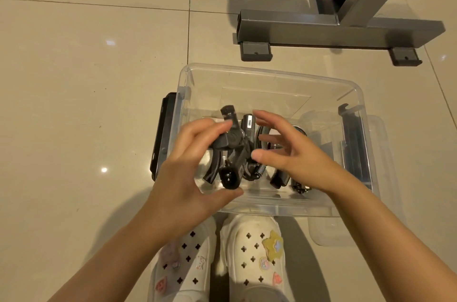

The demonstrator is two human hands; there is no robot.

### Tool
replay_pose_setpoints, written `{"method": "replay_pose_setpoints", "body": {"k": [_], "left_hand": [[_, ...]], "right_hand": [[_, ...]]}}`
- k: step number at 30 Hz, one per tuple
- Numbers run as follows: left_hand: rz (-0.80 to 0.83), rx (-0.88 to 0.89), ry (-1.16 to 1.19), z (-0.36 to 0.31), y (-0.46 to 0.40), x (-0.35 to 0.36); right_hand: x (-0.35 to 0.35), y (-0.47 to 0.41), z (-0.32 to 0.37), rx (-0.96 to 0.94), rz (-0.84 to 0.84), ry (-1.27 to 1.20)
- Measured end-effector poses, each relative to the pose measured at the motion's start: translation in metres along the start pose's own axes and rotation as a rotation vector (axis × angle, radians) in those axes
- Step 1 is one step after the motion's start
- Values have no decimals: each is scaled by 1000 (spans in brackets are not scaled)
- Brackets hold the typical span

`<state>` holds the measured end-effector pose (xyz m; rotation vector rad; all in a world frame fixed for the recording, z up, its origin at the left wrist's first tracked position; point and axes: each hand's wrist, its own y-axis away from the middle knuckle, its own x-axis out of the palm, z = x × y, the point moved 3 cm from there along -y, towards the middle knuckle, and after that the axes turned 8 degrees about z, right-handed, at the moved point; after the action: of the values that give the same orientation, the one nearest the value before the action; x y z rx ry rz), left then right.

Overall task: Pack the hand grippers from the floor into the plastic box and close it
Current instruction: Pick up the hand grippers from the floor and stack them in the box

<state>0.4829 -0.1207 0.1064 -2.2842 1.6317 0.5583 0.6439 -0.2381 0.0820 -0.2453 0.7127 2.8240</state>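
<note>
A clear plastic box (272, 84) with no lid on it is seen at the centre of the frame, standing on a pale tiled floor (86, 79). Black hand grippers (237, 153) are piled inside it, with ribbed handles, a coiled spring and a small counter display visible. The uppermost gripper is held over the box by the left hand (190, 165), whose fingers are curled round one handle. The right hand (289, 151) is held beside it with fingers spread and nothing grasped. A grey metal frame (333, 27) stands at upper right. White clogs (252, 252) with charms are seen at the bottom.
</note>
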Motion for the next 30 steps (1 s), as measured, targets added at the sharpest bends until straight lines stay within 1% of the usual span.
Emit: {"method": "replay_pose_setpoints", "body": {"k": [2, 5, 7, 9, 12, 14, 17, 19, 21, 23, 24, 27, 30], "left_hand": [[19, 72, -136, -2, 1, 7], [-36, 124, -184, 0, 2, 17], [-104, 129, -202, 2, 4, 21], [-138, 144, -236, 2, 6, 25], [-152, 174, -270, -1, 7, 30], [-142, 200, -293, -3, 6, 31], [-63, 242, -383, -1, 7, 28], [-40, 178, -457, 7, 10, 18], [-79, 18, -499, 23, 13, 4], [-111, -131, -485, 37, 14, -3], [-114, -169, -463, 42, 13, -3], [-103, -157, -430, 47, 12, 1], [-104, -123, -385, 49, 11, 1]], "right_hand": [[-1, 0, 2, 49, -25, -90], [9, -4, 2, 177, -14, -162], [16, -6, 5, 170, -41, -293], [18, -8, 9, 159, -77, -422], [15, -13, 12, 186, -98, -425], [14, -17, 12, 206, -63, -429], [15, -21, 11, 244, -13, -389], [14, -24, 8, 262, -34, -330], [12, -29, 5, 261, -71, -239], [12, -39, 6, 257, -81, -60], [13, -47, 6, 256, -77, 59], [27, -73, 8, 257, -40, 386], [50, -89, 5, 304, 20, 646]]}}
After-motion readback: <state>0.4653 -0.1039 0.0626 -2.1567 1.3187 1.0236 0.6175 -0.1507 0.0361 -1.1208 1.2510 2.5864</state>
